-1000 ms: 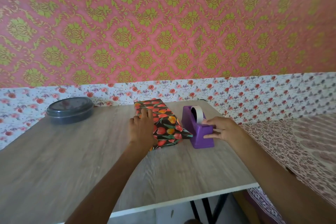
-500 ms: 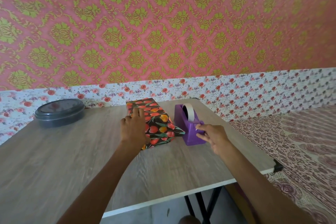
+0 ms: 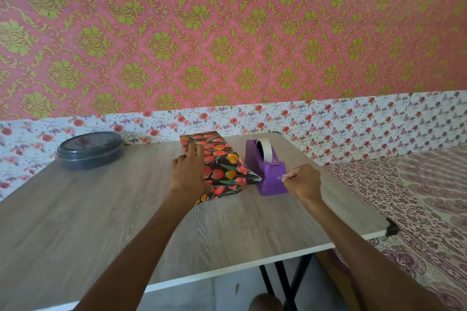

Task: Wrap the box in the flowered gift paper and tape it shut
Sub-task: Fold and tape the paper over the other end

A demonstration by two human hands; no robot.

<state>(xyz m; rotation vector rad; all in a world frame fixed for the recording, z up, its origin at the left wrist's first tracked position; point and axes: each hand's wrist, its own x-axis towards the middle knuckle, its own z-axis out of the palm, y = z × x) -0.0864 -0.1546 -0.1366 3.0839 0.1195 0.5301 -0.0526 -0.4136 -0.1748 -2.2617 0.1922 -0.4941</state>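
The box (image 3: 222, 159), covered in dark paper with red and orange flowers, lies on the wooden table (image 3: 101, 209) near its far edge. My left hand (image 3: 189, 171) rests flat on the box's left side and presses the paper down. A loose paper flap sticks out at the box's near right end. To the right stands a purple tape dispenser (image 3: 267, 171) with a white roll. My right hand (image 3: 303, 182) is at the dispenser's front and pinches a short clear piece of tape (image 3: 281, 177) by its cutter.
A round dark lidded container (image 3: 89, 149) sits at the table's far left. A patterned bed cover (image 3: 417, 197) lies to the right of the table. The table's front edge and black legs (image 3: 285, 280) are near me.
My right hand has moved from the dispenser's side to its front and pulled a piece of tape out. My left hand has stayed on the box.
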